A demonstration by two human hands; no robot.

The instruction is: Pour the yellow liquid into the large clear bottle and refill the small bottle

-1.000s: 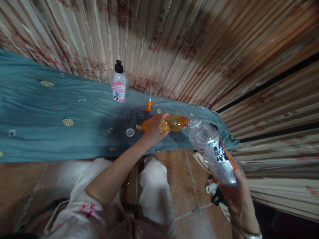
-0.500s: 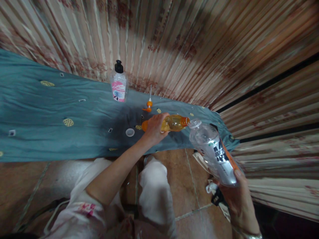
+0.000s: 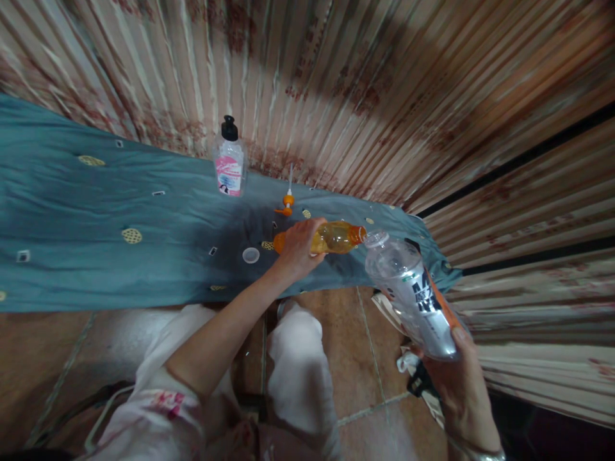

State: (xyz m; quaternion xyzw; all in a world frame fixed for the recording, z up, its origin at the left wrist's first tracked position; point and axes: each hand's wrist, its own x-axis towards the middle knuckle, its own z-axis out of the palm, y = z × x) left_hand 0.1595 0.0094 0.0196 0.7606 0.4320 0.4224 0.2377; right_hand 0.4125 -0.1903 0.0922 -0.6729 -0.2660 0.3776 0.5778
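The left hand [image 3: 302, 244] is closed round an amber bottle [image 3: 339, 237], wrapped over its body nearer the base than the neck. From where I stand the bottle lies nearly level through that grip: the orange base pokes out on one side of the fist, and most of the see-through body and the orange neck stick out on the other, towards the right hand [image 3: 456, 381]. That hand grips a big clear bottle [image 3: 416, 294] low down, by its base, the thumb along the side and the other fingers mostly hidden. The clear bottle slants away from its palm, silver label and orange strip showing, and its mouth comes up right by the amber neck. Whether the two rims touch I can't tell.

Just past the left hand, on the teal cloth [image 3: 62, 205], lies an orange pump head [image 3: 287, 202], its thin tube pointing at the curtain [image 3: 269, 77]. A small round whitish lid [image 3: 250, 255] sits near the same hand, on the side of the amber bottle's base. Farther off, close to the curtain, there's a clear bottle with a black cap and pink label [image 3: 229, 169]. Below the cloth's edge are brown floor tiles [image 3: 358, 358] and the person's pale trousers [image 3: 300, 358].
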